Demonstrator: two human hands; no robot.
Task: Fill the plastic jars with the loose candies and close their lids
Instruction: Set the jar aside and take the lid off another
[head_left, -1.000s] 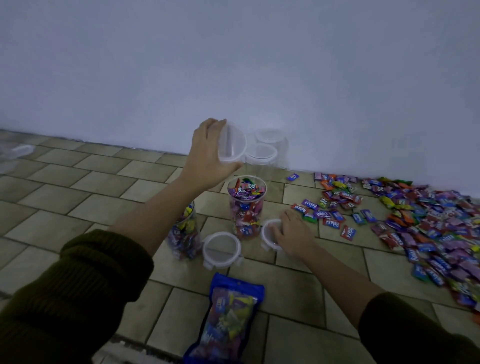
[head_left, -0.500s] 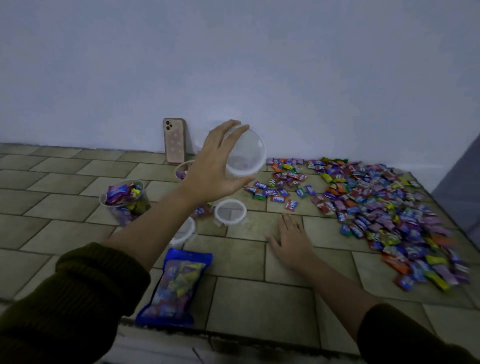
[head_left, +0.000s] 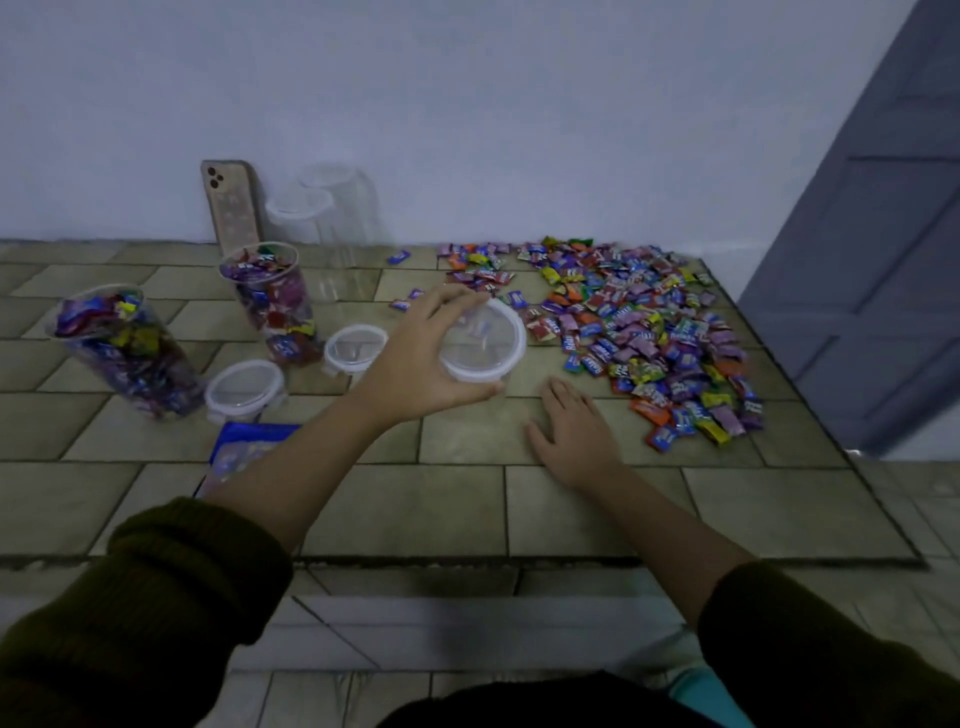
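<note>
Clear plastic jar (head_left: 483, 340) gripped by curled fingers of left hand (head_left: 421, 366), right hand (head_left: 571, 434) laid flat, fingers straight, on tiled floor (head_left: 415, 509), loose candies (head_left: 649, 322) heaped near.

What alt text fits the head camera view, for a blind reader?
A person's left hand holds a clear plastic jar over a tiled surface, next to a pile of wrapped candies; the right hand rests flat. Two open filled jars and two lids sit left.
</note>
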